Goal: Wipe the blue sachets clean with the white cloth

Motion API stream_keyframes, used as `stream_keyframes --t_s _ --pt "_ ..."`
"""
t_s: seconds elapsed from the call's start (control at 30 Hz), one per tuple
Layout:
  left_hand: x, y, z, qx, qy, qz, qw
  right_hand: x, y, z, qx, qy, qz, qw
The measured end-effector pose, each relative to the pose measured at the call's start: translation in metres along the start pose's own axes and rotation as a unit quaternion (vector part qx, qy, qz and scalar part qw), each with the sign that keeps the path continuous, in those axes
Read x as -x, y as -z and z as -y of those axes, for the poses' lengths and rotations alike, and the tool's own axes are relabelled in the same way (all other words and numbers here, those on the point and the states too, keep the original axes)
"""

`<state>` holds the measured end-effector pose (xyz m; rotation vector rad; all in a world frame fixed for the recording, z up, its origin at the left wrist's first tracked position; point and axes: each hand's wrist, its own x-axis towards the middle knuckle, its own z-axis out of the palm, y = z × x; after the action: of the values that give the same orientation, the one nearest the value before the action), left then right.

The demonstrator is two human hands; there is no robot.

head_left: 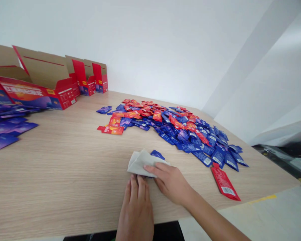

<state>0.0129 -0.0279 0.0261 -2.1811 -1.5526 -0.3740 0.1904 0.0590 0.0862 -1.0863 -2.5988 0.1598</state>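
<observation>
A folded off-white cloth (143, 163) lies over a blue pouch (157, 154) on the table, and only the pouch's edges show from under it. The fingers of my right hand (172, 182) are closed on the cloth's right side, pressing it onto the pouch. My left hand (137, 211) lies palm down with its fingers stretched forward. Its fingertips reach the near edge of the cloth and pouch; whether they pin the pouch is hidden. To the right, a single red pouch (224, 182) lies near the table edge.
A wide heap of blue pouches (190, 134) and red pouches (150, 108) spreads across the back and right. Open red cartons (40, 90) stand along the left back. Purple pouches (7, 129) lie stacked at the left edge. A white wall (153, 50) rises behind the table (72, 177).
</observation>
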Motion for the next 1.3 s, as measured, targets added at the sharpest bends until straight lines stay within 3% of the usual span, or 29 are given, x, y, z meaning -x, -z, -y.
stream_keyframes --t_s 0.13,0.2,0.27,0.37,0.47,0.53,0.73,0.83,0.93,1.07,1.13,1.3 --pt "-0.002 0.001 0.000 0.016 0.007 -0.016 1.000 -0.005 0.005 -0.039 0.013 -0.149 -0.066 0.987" --pt "-0.003 -0.001 0.000 0.023 0.013 -0.028 0.999 -0.004 0.009 -0.052 0.024 -0.179 -0.088 0.980" --pt "-0.003 -0.002 -0.001 0.026 0.015 -0.033 0.999 -0.002 0.011 -0.049 0.022 -0.186 -0.102 0.977" --pt "-0.002 -0.003 -0.003 0.028 0.018 -0.026 0.999 0.001 0.009 -0.019 -0.013 -0.129 -0.101 0.986" --pt "-0.002 -0.001 -0.003 0.018 0.016 -0.016 1.000 -0.001 0.004 0.009 -0.032 0.000 -0.021 0.999" --pt "-0.002 0.001 -0.002 0.013 0.009 -0.011 1.000 -0.005 0.002 0.010 -0.022 0.010 0.014 1.000" --pt "-0.003 0.002 -0.001 0.002 0.004 -0.005 1.000 -0.010 0.010 -0.048 0.017 -0.174 -0.064 0.983" --pt "-0.003 0.002 -0.002 -0.011 0.005 -0.001 1.000 -0.005 0.015 -0.048 0.023 -0.195 -0.087 0.977" --pt "-0.003 0.001 -0.003 -0.017 -0.002 0.000 1.000 0.001 0.012 -0.017 -0.010 -0.130 -0.080 0.988" --pt "-0.004 0.001 -0.001 -0.020 -0.014 0.022 0.999 -0.001 0.004 0.016 -0.017 0.023 0.011 1.000" --pt "-0.003 0.000 0.000 -0.007 -0.017 0.018 1.000 -0.006 0.003 0.010 -0.007 -0.017 0.016 1.000" --pt "-0.002 -0.001 0.003 0.036 0.002 -0.015 0.999 -0.005 0.011 -0.038 0.017 -0.189 -0.058 0.980"
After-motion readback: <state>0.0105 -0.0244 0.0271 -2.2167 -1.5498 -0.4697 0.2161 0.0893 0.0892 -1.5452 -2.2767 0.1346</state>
